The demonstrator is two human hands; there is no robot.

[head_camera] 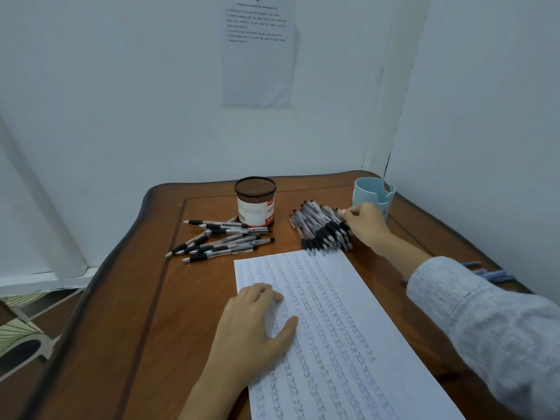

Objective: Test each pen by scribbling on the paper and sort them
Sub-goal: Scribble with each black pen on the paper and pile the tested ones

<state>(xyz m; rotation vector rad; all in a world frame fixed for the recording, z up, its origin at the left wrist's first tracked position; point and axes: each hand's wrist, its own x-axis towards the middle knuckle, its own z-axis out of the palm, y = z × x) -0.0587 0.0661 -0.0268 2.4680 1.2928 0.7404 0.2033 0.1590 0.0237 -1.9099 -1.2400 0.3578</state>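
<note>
Toward the far right corner of the brown wooden tabletop (136,328) lies a dense pile of clear-barrelled pens with black grips (321,230), the barrels roughly parallel and the tips pointing at the near edge. The right hand (366,225) rests on the right side of this pile. Its fingers are curled, with the fingertips at the pens' far ends. The thumb is hidden, so it cannot be told whether the hand grasps a pen or only touches the pile.

A pale blue plastic cup (372,192) stands upright just behind the right hand, in the far right corner. A black mesh cylindrical pen holder with a white and red label (256,201) stands upright near the middle of the far edge.

A loose group of similar pens (224,241) lies in front of the holder and to its left, fanned out, some touching its base. This group is well apart from the pile.

A white sheet of paper covered in rows of small scribbles (333,328) lies flat from the centre to the near edge, slightly skewed. Its far corner almost reaches the pile. The left hand (257,322) lies on the sheet's left margin, released, with fingers extended and thumb spread, pressing the paper flat.

A few blue pens (491,274) lie by the right edge, partly hidden behind the pale striped sleeve (485,313). A printed notice (257,50) hangs on the wall behind the table; its text is illegible.
</note>
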